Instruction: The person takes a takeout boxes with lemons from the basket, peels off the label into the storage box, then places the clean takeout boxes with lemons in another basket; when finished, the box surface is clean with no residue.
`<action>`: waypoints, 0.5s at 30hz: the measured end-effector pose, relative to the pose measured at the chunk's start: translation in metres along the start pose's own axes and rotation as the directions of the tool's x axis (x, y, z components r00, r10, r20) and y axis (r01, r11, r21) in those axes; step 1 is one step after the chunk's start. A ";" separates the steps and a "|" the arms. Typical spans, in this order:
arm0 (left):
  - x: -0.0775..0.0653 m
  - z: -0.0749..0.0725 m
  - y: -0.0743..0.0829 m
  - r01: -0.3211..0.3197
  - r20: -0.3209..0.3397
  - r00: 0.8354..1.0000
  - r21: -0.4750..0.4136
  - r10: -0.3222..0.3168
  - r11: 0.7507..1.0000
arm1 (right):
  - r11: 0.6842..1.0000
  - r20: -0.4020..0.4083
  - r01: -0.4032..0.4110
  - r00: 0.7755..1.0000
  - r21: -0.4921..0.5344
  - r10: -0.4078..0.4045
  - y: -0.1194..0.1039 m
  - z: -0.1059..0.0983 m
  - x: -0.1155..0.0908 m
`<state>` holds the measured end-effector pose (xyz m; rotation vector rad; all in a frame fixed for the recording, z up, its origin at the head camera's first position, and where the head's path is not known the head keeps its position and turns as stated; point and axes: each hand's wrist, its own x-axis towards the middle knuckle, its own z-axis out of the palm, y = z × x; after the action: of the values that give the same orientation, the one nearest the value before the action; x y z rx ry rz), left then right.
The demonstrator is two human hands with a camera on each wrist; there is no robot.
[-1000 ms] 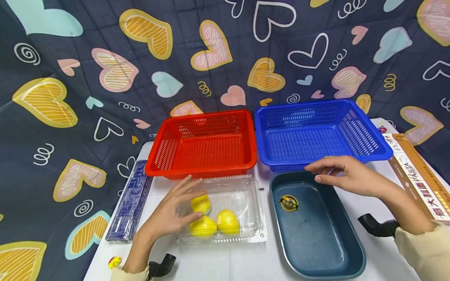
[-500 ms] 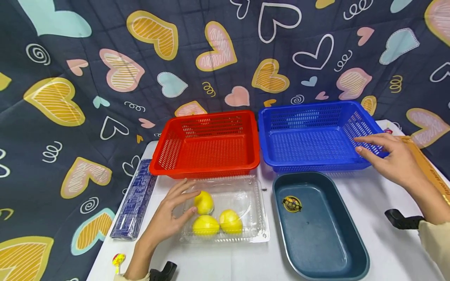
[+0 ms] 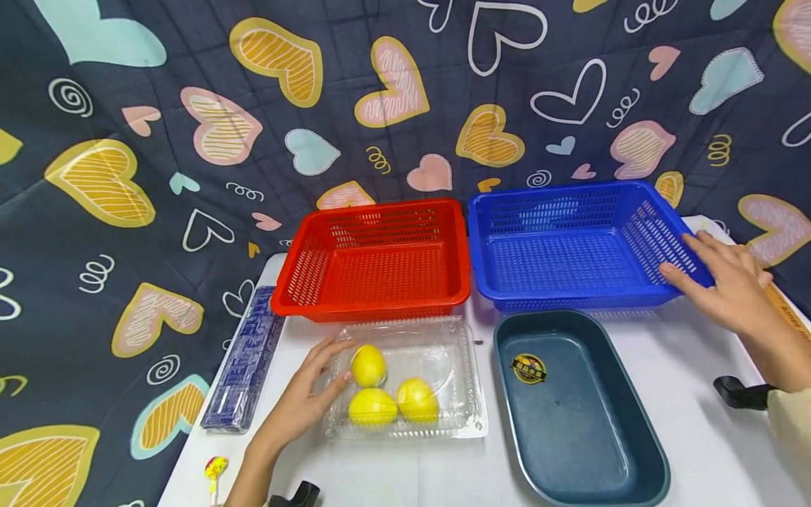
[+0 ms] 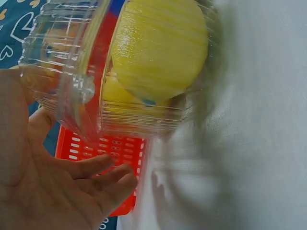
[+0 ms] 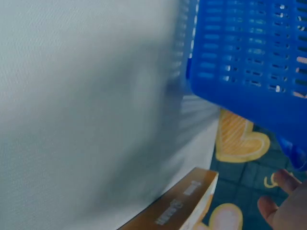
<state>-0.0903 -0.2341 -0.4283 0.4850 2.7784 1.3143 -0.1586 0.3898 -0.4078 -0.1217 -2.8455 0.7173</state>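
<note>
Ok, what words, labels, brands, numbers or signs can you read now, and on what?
"sauce": on the brown box; letters before it unclear.
That box in the right wrist view: pale lettering, too blurred.
Round sticker in the grey-blue tray: Chinese characters, too small.
Blue packet: lettering too blurred.

"sauce" on the brown box (image 3: pixel 787 310)

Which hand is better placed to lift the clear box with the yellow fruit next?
Probably the left hand: it is right beside the clear box. The right hand is over by the blue basket, with the dark tray lying between.
</note>
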 end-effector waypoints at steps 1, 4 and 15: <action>0.000 0.000 0.000 0.014 0.019 1.000 -0.020 -0.013 1.000 | 1.000 0.011 -0.007 1.000 -0.003 0.007 0.001 0.000 0.000; -0.001 -0.001 0.002 0.043 0.058 0.998 -0.064 -0.039 0.997 | 1.000 0.033 -0.022 0.999 -0.011 0.022 0.004 0.000 0.001; 0.001 -0.002 0.005 0.135 0.095 0.988 -0.144 -0.123 0.980 | 0.999 0.050 -0.026 0.998 -0.025 0.027 0.008 0.000 0.002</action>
<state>-0.0902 -0.2323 -0.4237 0.3382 2.5696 1.4237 -0.1598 0.3974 -0.4114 -0.1473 -2.9063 0.7008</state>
